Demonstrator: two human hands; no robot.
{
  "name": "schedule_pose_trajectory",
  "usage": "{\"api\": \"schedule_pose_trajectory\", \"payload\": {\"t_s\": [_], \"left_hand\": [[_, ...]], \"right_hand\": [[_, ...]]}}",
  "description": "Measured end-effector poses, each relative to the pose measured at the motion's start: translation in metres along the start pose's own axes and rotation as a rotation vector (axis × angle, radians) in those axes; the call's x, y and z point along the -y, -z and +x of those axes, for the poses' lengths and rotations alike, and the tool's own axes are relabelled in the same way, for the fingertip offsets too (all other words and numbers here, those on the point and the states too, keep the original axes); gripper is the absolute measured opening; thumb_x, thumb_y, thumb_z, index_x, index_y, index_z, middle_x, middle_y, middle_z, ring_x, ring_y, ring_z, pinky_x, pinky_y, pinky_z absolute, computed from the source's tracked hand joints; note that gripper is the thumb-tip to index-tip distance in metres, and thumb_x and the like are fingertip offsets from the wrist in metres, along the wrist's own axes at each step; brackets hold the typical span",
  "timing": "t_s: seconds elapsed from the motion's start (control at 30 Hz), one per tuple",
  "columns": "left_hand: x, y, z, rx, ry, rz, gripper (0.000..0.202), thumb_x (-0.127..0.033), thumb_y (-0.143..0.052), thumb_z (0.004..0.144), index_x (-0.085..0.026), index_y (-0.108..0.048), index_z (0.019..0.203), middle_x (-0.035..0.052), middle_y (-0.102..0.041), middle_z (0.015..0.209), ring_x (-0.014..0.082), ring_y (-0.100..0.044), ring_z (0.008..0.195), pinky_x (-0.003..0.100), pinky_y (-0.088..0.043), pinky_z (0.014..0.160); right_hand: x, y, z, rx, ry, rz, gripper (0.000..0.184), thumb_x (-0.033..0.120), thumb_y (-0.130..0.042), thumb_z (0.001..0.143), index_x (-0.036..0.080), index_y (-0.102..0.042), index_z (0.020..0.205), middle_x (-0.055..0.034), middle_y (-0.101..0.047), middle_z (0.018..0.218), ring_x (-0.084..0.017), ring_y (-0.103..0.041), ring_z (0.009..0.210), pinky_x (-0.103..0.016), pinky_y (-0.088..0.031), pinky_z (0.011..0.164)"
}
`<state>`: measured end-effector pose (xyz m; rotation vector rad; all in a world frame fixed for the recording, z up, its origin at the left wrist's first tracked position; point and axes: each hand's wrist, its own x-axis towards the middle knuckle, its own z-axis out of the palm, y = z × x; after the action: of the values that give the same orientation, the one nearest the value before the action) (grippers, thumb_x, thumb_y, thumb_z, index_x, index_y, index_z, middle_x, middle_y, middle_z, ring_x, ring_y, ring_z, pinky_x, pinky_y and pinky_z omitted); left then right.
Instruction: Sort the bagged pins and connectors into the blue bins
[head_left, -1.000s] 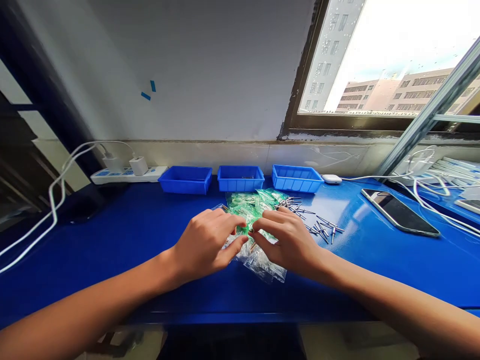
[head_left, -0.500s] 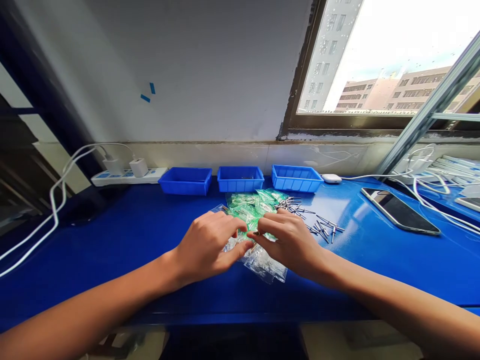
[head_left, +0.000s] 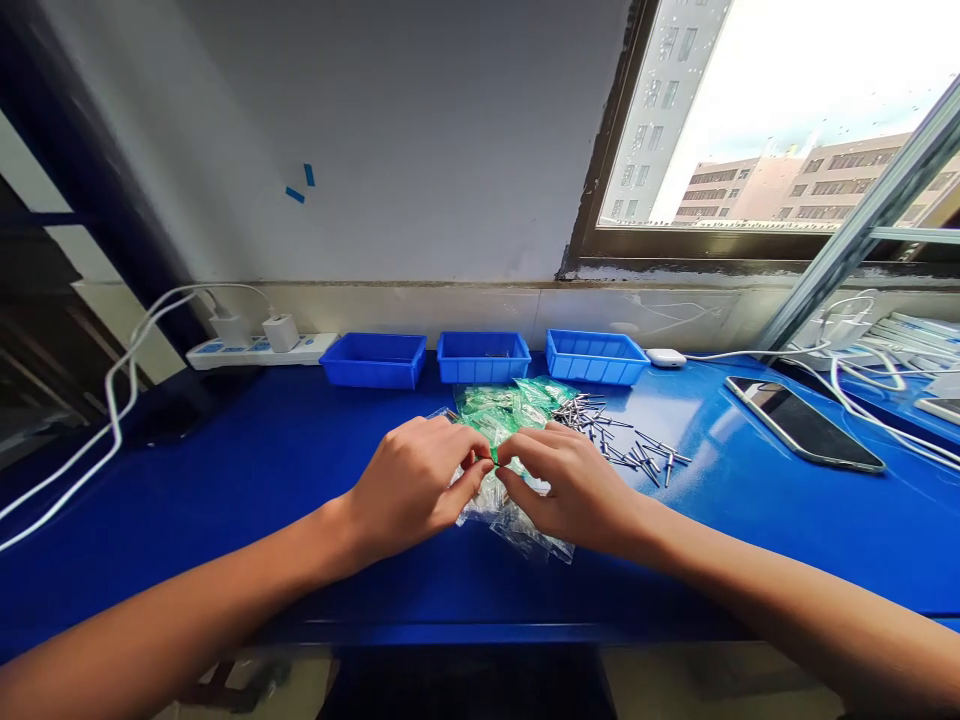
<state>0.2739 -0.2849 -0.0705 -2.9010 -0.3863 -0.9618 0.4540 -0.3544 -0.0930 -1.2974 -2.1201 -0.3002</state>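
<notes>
My left hand point(head_left: 420, 475) and my right hand point(head_left: 574, 480) meet over the middle of the pile, thumb and forefinger of each pinched together. What sits between the fingertips is tiny and mostly hidden, so I cannot make it out. Below and behind the hands lie green plastic bags point(head_left: 491, 402) and clear plastic bags point(head_left: 525, 530), with small parts in them that I cannot name. Just beyond my right hand, loose metal pins like blind rivets point(head_left: 645, 460) are scattered on the blue table point(head_left: 300, 480).
Three blue bins stand along the wall: a left bin point(head_left: 373, 362), a middle bin point(head_left: 484, 358) with something small inside, and a right bin point(head_left: 596, 358). A phone point(head_left: 806, 425) lies at the right near white cables point(head_left: 862, 390). A power strip point(head_left: 300, 351) is at the back left.
The fingertips have come together. My left thumb and forefinger, apart before, are now pinched against my right fingertips. The small dark piece in my right fingers is now mostly covered.
</notes>
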Motion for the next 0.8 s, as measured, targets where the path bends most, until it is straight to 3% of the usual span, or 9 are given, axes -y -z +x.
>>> {"api": "schedule_pose_trajectory", "payload": {"t_s": [0.8], "left_hand": [[-0.0009,-0.0025,0.0003,0.101,0.002,-0.072,0.015,-0.026,-0.052,0.086,-0.017,-0.06,0.078,0.0007,-0.064,0.069,0.0141,-0.056,0.062,0.027,-0.038,0.061]], "right_hand": [[-0.0051,0.0016,-0.0032,-0.026,0.021,-0.075,0.016,0.012,-0.055,0.08,0.017,-0.056,0.064,0.0009,-0.049,0.063,-0.01,-0.037,0.056,-0.024,-0.025,0.055]]}}
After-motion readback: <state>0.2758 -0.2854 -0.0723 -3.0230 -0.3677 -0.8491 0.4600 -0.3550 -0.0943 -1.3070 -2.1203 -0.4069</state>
